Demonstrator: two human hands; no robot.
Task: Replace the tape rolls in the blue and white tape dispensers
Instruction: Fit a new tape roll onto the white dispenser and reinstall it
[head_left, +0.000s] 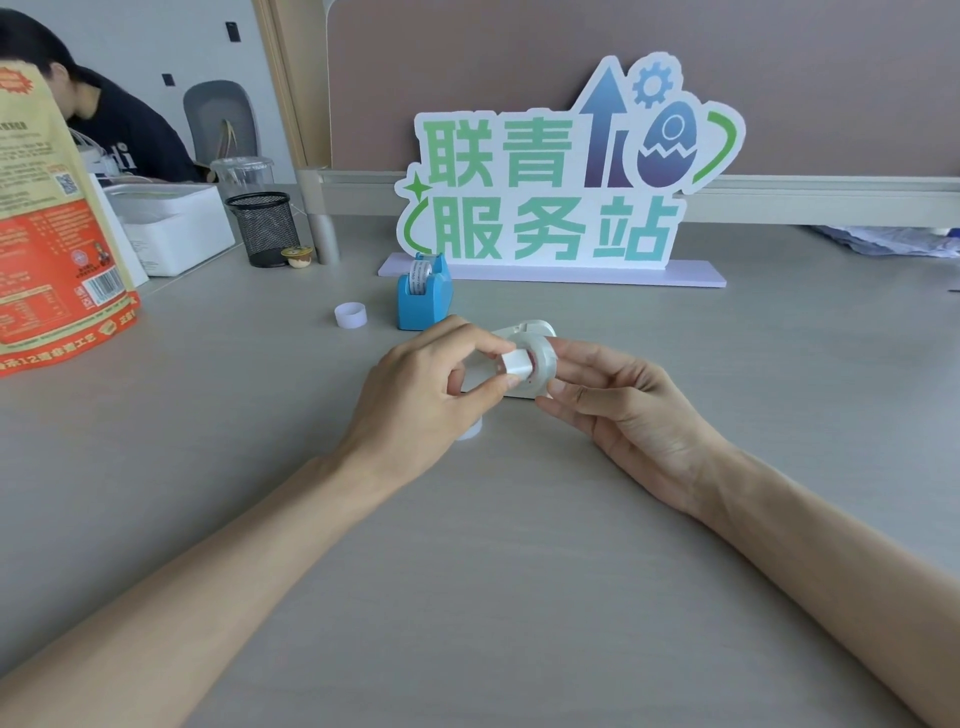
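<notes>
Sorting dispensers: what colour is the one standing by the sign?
The dispenser is blue; head view.

Soft, even light filled the head-camera feed I monitored, bright and without hard glare. The pale grey matte desk top (467, 545) carried only faint, blurred shadows beneath the wearer's left hand (415, 379) and right hand (623, 400). The small white plastic hub (514, 364) pinched by the left hand washed into the clear glossy tape roll (543, 358) held in the right, their edges hard to separate. Wide-angle distortion bowed the cream partition rail (831, 192) and stretched the orange printed paper bag (47, 260) at the left edge. The background looked slightly soft.
</notes>
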